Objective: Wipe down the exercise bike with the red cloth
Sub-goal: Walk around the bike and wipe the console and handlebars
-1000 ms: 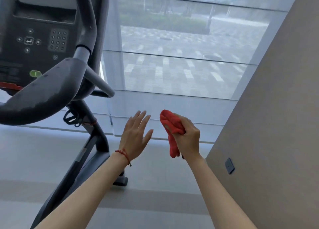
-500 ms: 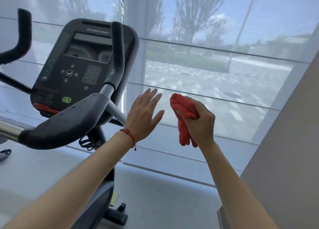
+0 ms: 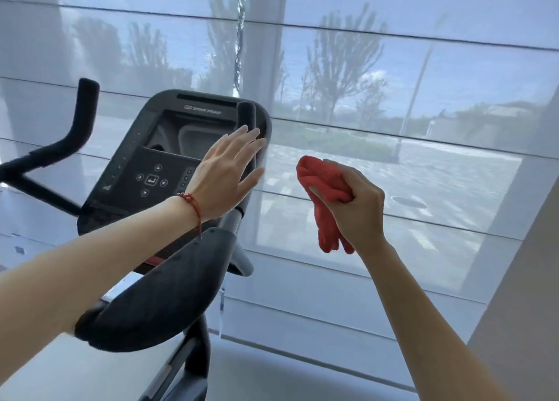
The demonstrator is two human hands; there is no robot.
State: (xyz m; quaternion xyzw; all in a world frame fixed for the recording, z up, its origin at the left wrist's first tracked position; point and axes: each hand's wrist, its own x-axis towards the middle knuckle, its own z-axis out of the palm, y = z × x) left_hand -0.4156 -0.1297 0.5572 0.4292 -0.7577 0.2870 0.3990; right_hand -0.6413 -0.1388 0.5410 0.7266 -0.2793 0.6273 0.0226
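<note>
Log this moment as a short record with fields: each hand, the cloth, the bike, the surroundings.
left hand: left hand open, fingers straight, raised in front of the console's right edge; contact cannot be told
right hand: right hand grips the red cloth, held in the air right of the bike
cloth: bunched, loose ends hanging below the fist, touching no part of the bike
bike: exercise bike at left; console faces the camera, upright handlebar at far left
wiping: not yet begun
surroundings: window blind behind
</note>
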